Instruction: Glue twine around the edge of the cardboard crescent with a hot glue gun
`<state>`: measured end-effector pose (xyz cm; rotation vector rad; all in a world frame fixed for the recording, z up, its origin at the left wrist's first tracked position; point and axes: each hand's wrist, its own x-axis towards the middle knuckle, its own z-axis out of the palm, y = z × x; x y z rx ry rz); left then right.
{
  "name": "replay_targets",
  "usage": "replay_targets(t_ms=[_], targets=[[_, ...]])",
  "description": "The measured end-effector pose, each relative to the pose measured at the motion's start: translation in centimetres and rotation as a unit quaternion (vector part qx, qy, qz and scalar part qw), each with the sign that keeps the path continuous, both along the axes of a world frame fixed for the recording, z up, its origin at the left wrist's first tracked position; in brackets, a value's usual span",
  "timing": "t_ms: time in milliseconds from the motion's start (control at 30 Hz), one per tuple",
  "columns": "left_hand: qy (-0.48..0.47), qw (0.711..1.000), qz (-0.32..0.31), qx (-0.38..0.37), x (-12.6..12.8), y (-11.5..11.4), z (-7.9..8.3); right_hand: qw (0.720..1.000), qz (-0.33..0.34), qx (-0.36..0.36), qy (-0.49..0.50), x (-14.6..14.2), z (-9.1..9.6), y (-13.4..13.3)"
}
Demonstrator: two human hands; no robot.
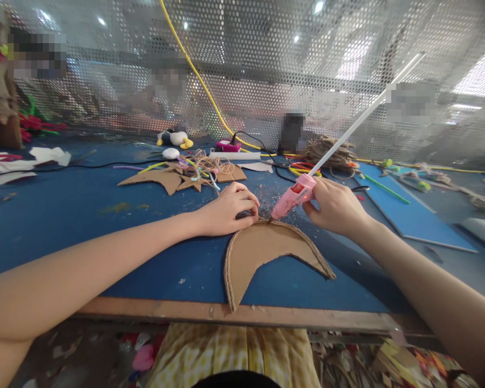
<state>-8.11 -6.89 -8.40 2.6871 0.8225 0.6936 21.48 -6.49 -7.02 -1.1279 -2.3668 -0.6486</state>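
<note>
A crescent of brown cardboard [267, 242] lies on the blue table near its front edge, its curved outer side facing away from me and edged with a cord-like strip. My right hand [335, 205] is wrapped round a pink glue gun [294, 197], a long clear glue stick [367, 113] jutting up from its back. The nozzle meets the crescent's top edge. Just left of the nozzle, my left hand [232, 210] rests at the same edge, fingers curled and thumb and fingertips pressed together. What they pinch is too small to make out.
Behind my left hand lie more cardboard shapes [156, 178] and tangled twine [210, 161]. A pink device [228, 146], a stuffed toy [173, 138] and a twine bundle [329, 153] sit farther back. On the right is a blue board [412, 210]. A yellow cable [202, 81] hangs before the perforated metal screen.
</note>
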Motion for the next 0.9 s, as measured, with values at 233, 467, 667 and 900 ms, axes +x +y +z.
replay_targets(t_ms=[233, 467, 667, 900], targets=[[0.001, 1.000, -0.004, 0.002, 0.0, 0.0, 0.0, 1.000, 0.005, 0.019, -0.014, 0.2, 0.3, -0.1], [0.009, 1.000, 0.000, 0.015, -0.1, 0.1, -0.2, 0.998, 0.025, 0.061, -0.024, 0.1, 0.8, -0.4], [0.020, 0.999, -0.003, 0.038, -0.2, 0.1, -0.3, 0.989, 0.074, 0.124, -0.025, 0.0, 1.2, -0.4], [0.028, 0.998, -0.003, 0.051, -0.1, -0.1, -0.1, 0.993, 0.047, 0.108, 0.006, 0.3, 1.5, -0.5]])
